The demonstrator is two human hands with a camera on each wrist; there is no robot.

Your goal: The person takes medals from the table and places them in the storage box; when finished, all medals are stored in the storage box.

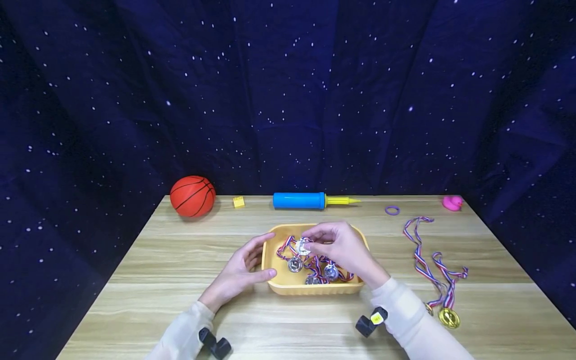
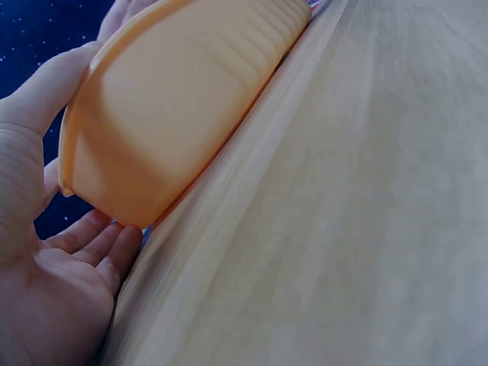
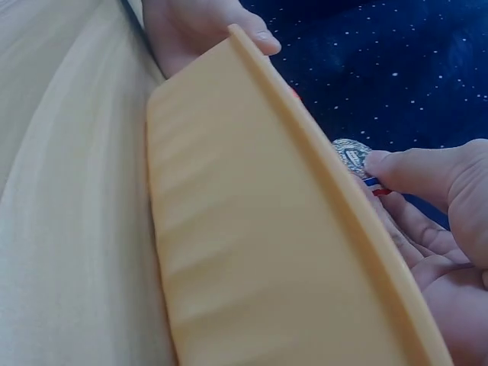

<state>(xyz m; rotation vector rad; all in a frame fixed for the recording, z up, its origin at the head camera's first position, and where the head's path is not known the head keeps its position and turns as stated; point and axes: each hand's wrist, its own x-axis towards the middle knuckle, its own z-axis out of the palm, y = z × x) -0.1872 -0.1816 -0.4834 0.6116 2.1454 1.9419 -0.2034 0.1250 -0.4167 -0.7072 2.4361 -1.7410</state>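
Observation:
My right hand (image 1: 339, 247) pinches a silver medal (image 1: 303, 246) between thumb and fingers, above the inside of a yellow plastic basin (image 1: 288, 290). In the right wrist view, the thumb presses on the face of that medal (image 3: 352, 156), with a bit of striped ribbon below. My left hand (image 1: 240, 270) holds the basin's left end. The left wrist view shows its thumb over the rim and fingertips against the outer wall (image 2: 168, 107). Several more silver medals (image 1: 295, 264) lie in the basin among tangled red, white and blue ribbons.
Gold medals (image 1: 449, 317) with striped ribbons (image 1: 420, 260) lie on the table at right. Along the back edge are a red basketball (image 1: 192, 196), a yellow block (image 1: 238, 202), a blue hand pump (image 1: 299, 200), a purple ring (image 1: 392, 210) and a pink rubber duck (image 1: 452, 202).

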